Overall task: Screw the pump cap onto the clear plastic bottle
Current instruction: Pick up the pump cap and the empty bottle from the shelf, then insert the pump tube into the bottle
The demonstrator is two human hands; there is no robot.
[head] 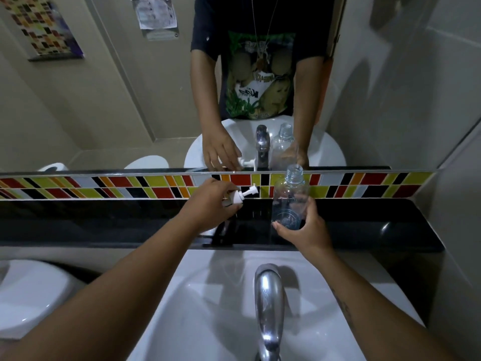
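Observation:
A clear plastic bottle (291, 198) stands upright on the black ledge (377, 225), its threaded neck open at the top. My right hand (303, 230) grips it round the lower part, thumb in front and fingers behind. Left of it, my left hand (210, 204) holds the white pump cap (58, 198) by its collar, just above the ledge. The pump lies sideways with its nozzle head pointing right toward the bottle. A gap of about a hand's width separates cap and bottle.
A white sink (208, 295) with a chrome tap (268, 303) lies below my arms. Behind the ledge run a strip of coloured tiles (130, 186) and a mirror (104, 100) reflecting a person's torso, the hands and the bottle. A white toilet (28, 295) sits at lower left.

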